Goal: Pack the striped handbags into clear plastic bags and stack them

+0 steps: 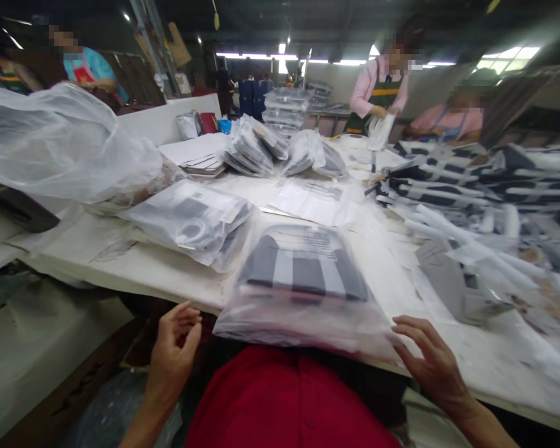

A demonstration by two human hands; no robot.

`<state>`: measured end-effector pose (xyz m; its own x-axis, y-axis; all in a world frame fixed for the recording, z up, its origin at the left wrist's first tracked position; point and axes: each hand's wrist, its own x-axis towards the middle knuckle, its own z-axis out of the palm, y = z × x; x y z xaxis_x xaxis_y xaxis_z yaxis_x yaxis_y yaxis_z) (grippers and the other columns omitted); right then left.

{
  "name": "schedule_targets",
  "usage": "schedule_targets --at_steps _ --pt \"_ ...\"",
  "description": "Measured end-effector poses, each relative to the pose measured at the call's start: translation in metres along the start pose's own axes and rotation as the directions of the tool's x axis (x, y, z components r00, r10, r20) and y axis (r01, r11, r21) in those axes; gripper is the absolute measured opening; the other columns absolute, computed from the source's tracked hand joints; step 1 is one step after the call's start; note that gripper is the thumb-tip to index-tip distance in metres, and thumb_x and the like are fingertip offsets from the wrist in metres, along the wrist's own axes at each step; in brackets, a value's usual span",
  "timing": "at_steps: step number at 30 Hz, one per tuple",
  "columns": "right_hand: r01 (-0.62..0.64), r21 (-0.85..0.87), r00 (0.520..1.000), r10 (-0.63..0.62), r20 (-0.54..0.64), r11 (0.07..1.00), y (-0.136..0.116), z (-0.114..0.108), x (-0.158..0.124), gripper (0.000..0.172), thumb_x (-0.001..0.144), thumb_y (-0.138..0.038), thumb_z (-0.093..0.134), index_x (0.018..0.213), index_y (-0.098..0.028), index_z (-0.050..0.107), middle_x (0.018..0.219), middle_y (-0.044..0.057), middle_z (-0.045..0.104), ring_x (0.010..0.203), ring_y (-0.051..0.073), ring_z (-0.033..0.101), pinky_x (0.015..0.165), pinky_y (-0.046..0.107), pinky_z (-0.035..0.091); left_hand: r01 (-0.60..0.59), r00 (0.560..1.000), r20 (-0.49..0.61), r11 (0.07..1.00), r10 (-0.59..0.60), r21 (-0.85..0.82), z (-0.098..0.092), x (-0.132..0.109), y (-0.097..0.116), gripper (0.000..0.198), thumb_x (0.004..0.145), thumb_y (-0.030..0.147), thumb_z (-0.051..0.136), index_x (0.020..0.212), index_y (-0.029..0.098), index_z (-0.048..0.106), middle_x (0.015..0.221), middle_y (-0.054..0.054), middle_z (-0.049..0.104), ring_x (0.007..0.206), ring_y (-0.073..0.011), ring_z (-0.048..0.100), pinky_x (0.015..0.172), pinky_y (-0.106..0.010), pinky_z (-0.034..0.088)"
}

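Observation:
In front of me a clear plastic bag (280,317) lies flat near the table's front edge. Inside it is a black item with light grey stripes (308,267), perhaps a folded bag. My left hand (177,342) hangs just off the table edge, left of the plastic bag, fingers loosely bent, thumb apart, holding nothing. By the bag's lower right corner is my right hand (427,358), fingers spread; whether the fingertips touch the plastic I cannot tell. Another bagged item (191,218) with a white label lies to the left, beyond my left hand.
Crumpled clear plastic (74,143) rises at the left. Striped black pieces (452,180) and white strips are heaped on the right, beside a grey box-like piece (443,280). Bagged stacks (252,146) stand farther back. Across the table a person in pink (378,87) handles white material.

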<state>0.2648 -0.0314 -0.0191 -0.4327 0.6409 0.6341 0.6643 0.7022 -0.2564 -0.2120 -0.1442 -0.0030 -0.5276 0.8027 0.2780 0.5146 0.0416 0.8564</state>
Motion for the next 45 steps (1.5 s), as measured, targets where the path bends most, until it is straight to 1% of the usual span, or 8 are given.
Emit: schedule_targets --at_steps 3,7,14,19,30,36,41,45 --pt "0.092 -0.075 0.995 -0.089 0.051 0.993 -0.006 0.000 0.010 0.031 0.087 -0.024 0.066 0.118 -0.024 0.063 0.102 0.007 0.068 0.094 0.023 0.063 0.082 0.040 0.051 -0.642 0.765 0.298 0.715 0.571 0.278 0.007 -0.003 -0.001 0.060 0.079 0.039 0.072 0.132 0.023 0.050 0.136 -0.013 0.057 0.132 -0.0331 0.047 0.112 -0.055 0.034" --pt "0.170 -0.015 0.975 -0.166 0.147 0.985 -0.012 0.000 0.031 0.018 0.088 -0.014 0.063 0.100 -0.026 0.067 0.083 0.001 0.067 0.079 0.019 0.060 0.076 0.036 0.047 -0.858 0.508 0.460 0.382 0.728 0.342 0.032 0.010 0.010 0.043 0.089 0.020 0.060 0.132 0.024 0.054 0.121 -0.006 0.067 0.127 -0.0258 0.051 0.118 -0.049 0.023" --pt "0.073 0.100 0.994 -0.081 0.070 0.992 -0.015 -0.002 0.033 0.027 0.086 -0.020 0.069 0.112 -0.022 0.062 0.101 0.006 0.067 0.098 0.023 0.061 0.084 0.038 0.050 -0.837 0.545 0.341 0.472 0.765 0.279 0.027 0.054 0.018 0.015 0.089 0.007 0.051 0.088 0.018 0.060 0.095 -0.008 0.067 0.106 -0.0232 0.058 0.093 -0.037 0.048" --pt "0.247 -0.080 0.959 -0.232 0.161 0.966 -0.030 0.006 0.040 0.042 0.088 -0.021 0.067 0.129 -0.023 0.058 0.109 0.007 0.069 0.100 0.023 0.059 0.091 0.040 0.043 -0.913 0.408 0.478 0.334 0.778 0.236 0.035 0.051 0.030 0.026 0.092 0.011 0.047 0.114 0.018 0.061 0.106 -0.006 0.069 0.109 -0.0220 0.059 0.107 -0.042 0.038" --pt "0.359 0.018 0.853 -0.336 0.399 0.933 -0.142 0.070 0.102 0.050 0.089 -0.033 0.064 0.134 -0.018 0.050 0.128 0.008 0.062 0.109 0.025 0.053 0.098 0.042 0.036 -0.936 0.349 0.483 0.274 0.803 0.219 0.054 0.037 0.048 0.026 0.098 0.015 0.040 0.097 0.016 0.066 0.089 -0.006 0.069 0.094 -0.0210 0.061 0.098 -0.041 0.042" --pt "0.145 -0.230 0.901 -0.032 0.433 0.962 -0.078 0.038 0.071 0.017 0.084 -0.006 0.057 0.076 -0.020 0.060 0.074 0.003 0.061 0.070 0.020 0.051 0.069 0.036 0.036 -0.933 0.348 0.505 0.346 0.790 0.103 0.053 0.047 0.046 0.025 0.099 0.015 0.039 0.096 0.015 0.064 0.100 -0.005 0.070 0.101 -0.0187 0.060 0.093 -0.034 0.044" --pt "0.084 -0.181 0.944 -0.021 0.328 0.980 -0.042 -0.004 0.038 0.035 0.089 -0.009 0.053 0.122 -0.018 0.059 0.102 0.008 0.065 0.094 0.024 0.054 0.084 0.038 0.038 -0.934 0.342 0.484 0.347 0.805 0.084 0.052 0.053 0.046 0.023 0.099 0.014 0.040 0.100 0.015 0.063 0.099 -0.005 0.071 0.095 -0.0176 0.062 0.088 -0.033 0.046" --pt "0.050 -0.175 0.944 0.011 0.329 0.983 -0.031 -0.008 0.038 0.016 0.090 -0.020 0.060 0.106 -0.020 0.064 0.092 0.006 0.065 0.088 0.023 0.055 0.078 0.037 0.040 -0.923 0.376 0.492 0.367 0.785 0.119 0.045 0.059 0.045 0.022 0.098 0.013 0.041 0.099 0.016 0.063 0.090 -0.004 0.071 0.086 -0.0171 0.063 0.081 -0.032 0.047"
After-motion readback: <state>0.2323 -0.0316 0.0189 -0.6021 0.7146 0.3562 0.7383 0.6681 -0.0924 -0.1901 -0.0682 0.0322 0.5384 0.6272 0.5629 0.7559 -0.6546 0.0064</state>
